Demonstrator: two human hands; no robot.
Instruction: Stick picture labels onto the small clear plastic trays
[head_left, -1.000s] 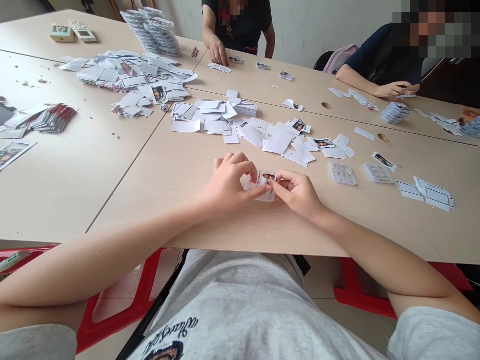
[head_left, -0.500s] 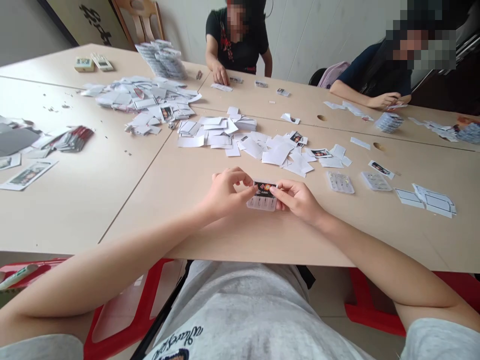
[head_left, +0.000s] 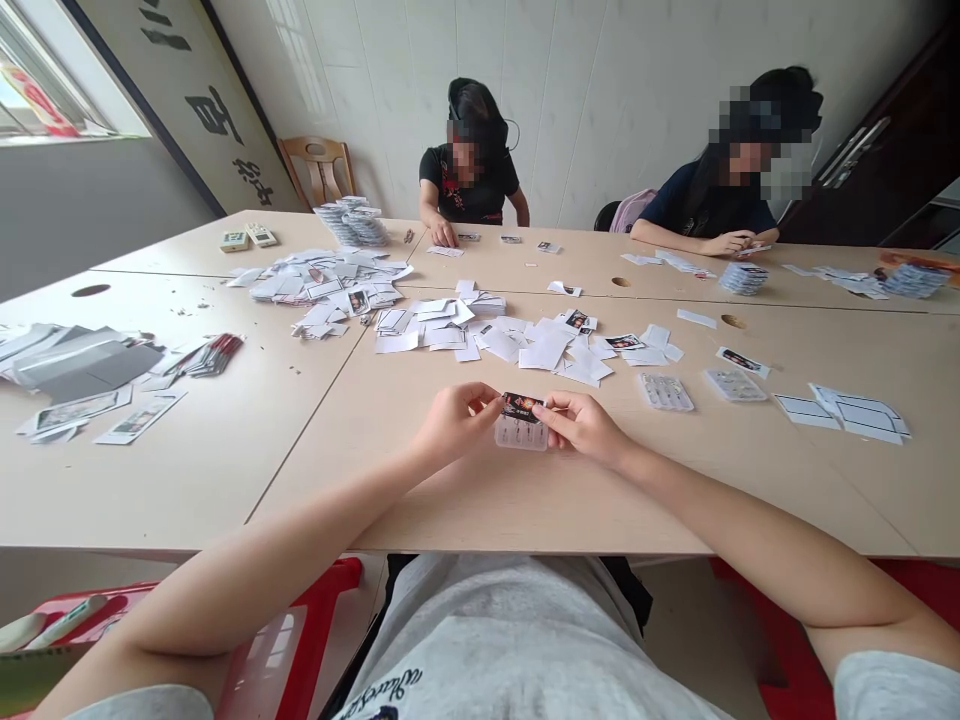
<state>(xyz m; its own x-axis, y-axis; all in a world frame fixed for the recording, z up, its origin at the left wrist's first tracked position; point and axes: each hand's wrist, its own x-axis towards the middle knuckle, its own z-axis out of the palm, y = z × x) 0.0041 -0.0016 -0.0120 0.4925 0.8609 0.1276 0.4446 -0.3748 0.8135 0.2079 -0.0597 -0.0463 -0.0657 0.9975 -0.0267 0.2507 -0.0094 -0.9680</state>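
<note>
In the head view, I read my left hand [head_left: 456, 428] and right hand [head_left: 586, 428] as closed in a narrow pinch, each holding one short end of a dark printed card [head_left: 522, 406]. Neither hand is open. The card lies against the upper part of a clear blister tray [head_left: 520, 434], which sits on the pale laminate table [head_left: 480, 515] directly between my hands; I cannot tell whether the card is seated in the tray. Loose white paper offcuts [head_left: 544, 350] lie farther out, and another clear blister tray [head_left: 665, 392] rests to the right. A co-worker's hand [head_left: 442, 233] rests on the far side of the table, well apart from mine.
</note>
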